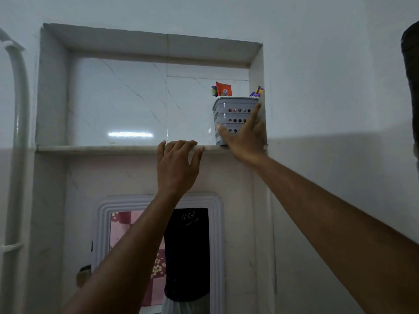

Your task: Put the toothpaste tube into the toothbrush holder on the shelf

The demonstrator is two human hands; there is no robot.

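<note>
At the shelf's right end, the toothpaste tube is seen already upright in the toothbrush holder, steadied by the splayed right hand, while the left hand's fingers are curled over the front edge; only release seems needed.

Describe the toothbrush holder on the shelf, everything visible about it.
The toothbrush holder is a small grey basket, plastic by the look, with rows of round holes and a plain rim. It stands upright at the right end of the shelf, close to the niche's side wall. An orange toothpaste tube and purple toothbrush ends stick out of the top. The right hand lies spread against its front.
</note>
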